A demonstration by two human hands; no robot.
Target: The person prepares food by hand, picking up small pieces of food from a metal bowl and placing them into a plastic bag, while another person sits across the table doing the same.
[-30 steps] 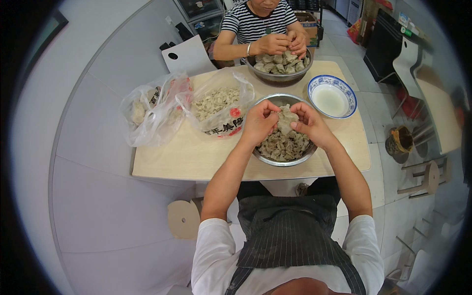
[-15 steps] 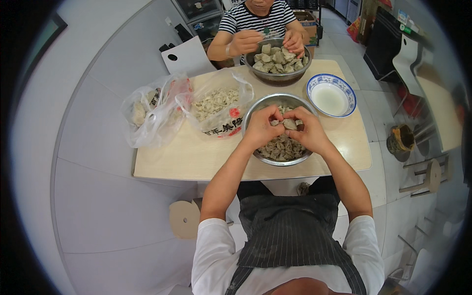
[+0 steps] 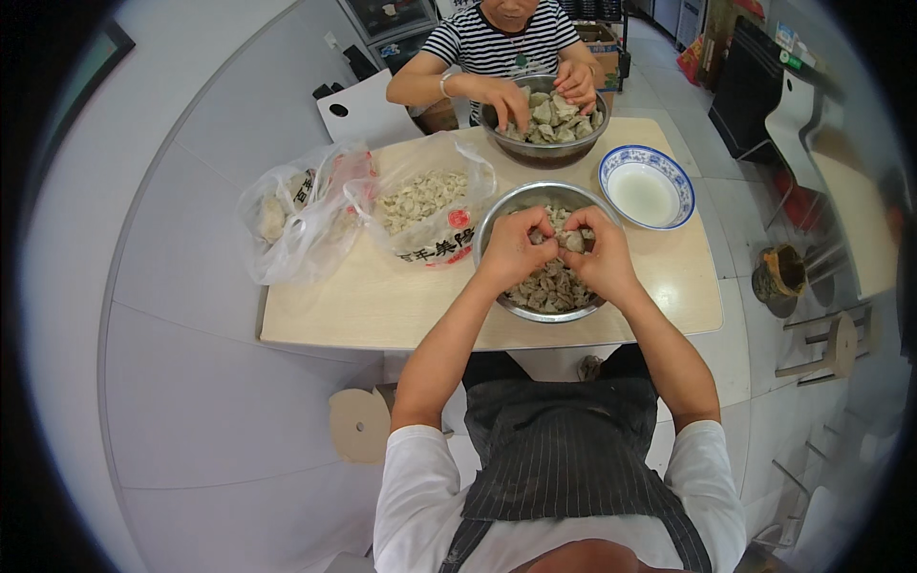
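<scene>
Over a steel bowl (image 3: 484, 288) on the table, both my hands meet at the fingertips. My left hand (image 3: 517, 250) pinches one side of a greyish-beige chunk (image 3: 573, 241). The other side is gripped by my right hand (image 3: 604, 256). What kind of food the chunk is, I cannot make out. Below my fingers, small torn greyish pieces (image 3: 549, 289) fill the bowl's lower part. My hands hide the middle of the bowl.
Across the table, a person in a striped shirt (image 3: 501, 48) works at a second steel bowl (image 3: 544, 153) of larger chunks. A blue-patterned white bowl (image 3: 686, 186) holds whitish liquid. At left lie a plastic bag of pale pieces (image 3: 420, 201) and another filled bag (image 3: 301, 224).
The co-worker's hand at the left has come down into the far bowl's chunks. My fingers have shifted slightly around the chunk, over the same bowl.
</scene>
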